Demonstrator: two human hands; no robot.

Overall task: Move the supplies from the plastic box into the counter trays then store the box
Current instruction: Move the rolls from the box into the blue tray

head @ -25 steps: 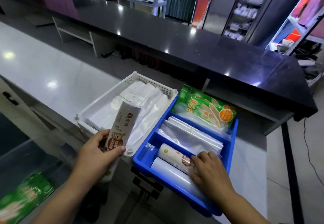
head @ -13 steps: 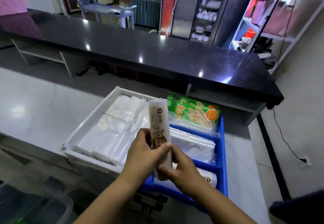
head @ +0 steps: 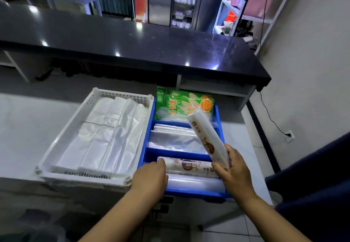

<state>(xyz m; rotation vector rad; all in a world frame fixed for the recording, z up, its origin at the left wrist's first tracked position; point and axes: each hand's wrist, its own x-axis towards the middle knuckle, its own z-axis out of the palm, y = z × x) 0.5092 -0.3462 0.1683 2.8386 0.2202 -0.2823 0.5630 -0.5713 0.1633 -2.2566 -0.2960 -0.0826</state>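
A blue divided tray (head: 146, 137) sits on the white countertop beside a white perforated tray (head: 62, 139) filled with folded white plastic bags (head: 106, 137). The blue tray's far section has a green glove pack (head: 176, 103), its middle section clear bags (head: 174, 139), and its near section a printed bag roll (head: 189, 167) with a clear roll (head: 193, 182) in front of it. My right hand (head: 236, 173) grips a second printed roll (head: 206, 137), tilted up over the tray's right side. My left hand (head: 149, 179) lies palm down, its fingertips at the left end of the lying roll.
A long black counter (head: 132, 41) with a shelf beneath runs behind the trays. The white countertop (head: 22, 128) extends to the left. Dark fabric (head: 312, 185) fills the right edge. Something blurred and translucent (head: 28, 222) lies low at the bottom left.
The printed roll passed from my left hand to my right and moved right, over the blue tray. My left hand dropped onto the end of the roll lying in the near section.
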